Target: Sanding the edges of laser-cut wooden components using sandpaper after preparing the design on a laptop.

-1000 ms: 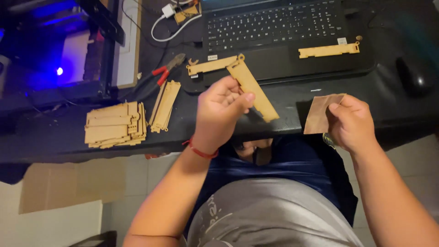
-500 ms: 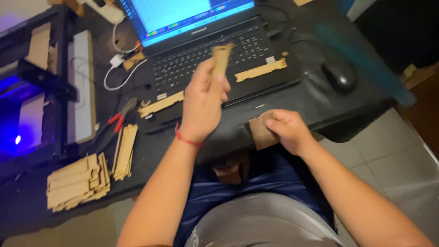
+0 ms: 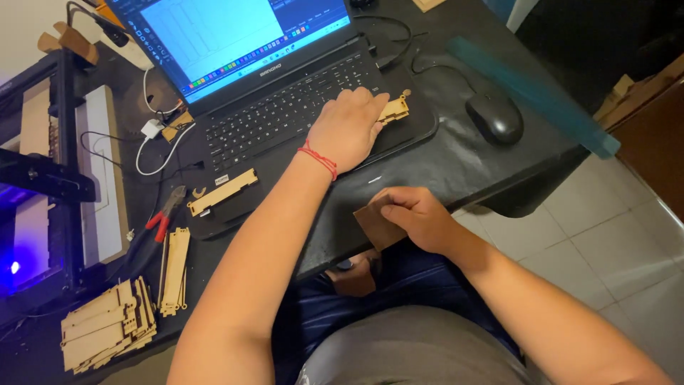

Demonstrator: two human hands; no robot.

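Nearest, at the table edge above the lap, the right hand [image 3: 419, 215] curls its fingers around a brown card [image 3: 376, 227], thumb on top, pinching it just off the black table [image 3: 463, 164]. Beyond it the left hand [image 3: 349, 128], a red string at the wrist, lies palm down on the laptop [image 3: 285, 114] below the keys, fingers bent over a pale wooden piece [image 3: 394, 110] that sticks out past the fingertips; whether it is gripped or only pressed I cannot tell. A second wooden strip [image 3: 222, 192] lies on the laptop's near left corner, well apart from the hand. Left of that, red-handled pliers [image 3: 165, 212] rest on the table, with a thin wooden part [image 3: 174, 271] below them and a stack [image 3: 107, 324] of cut parts at the near left corner. Right of the laptop sits a black mouse [image 3: 494, 116], and past it a blue-green bar [image 3: 531, 93] runs along the table's far right edge. The screen glows at the far end
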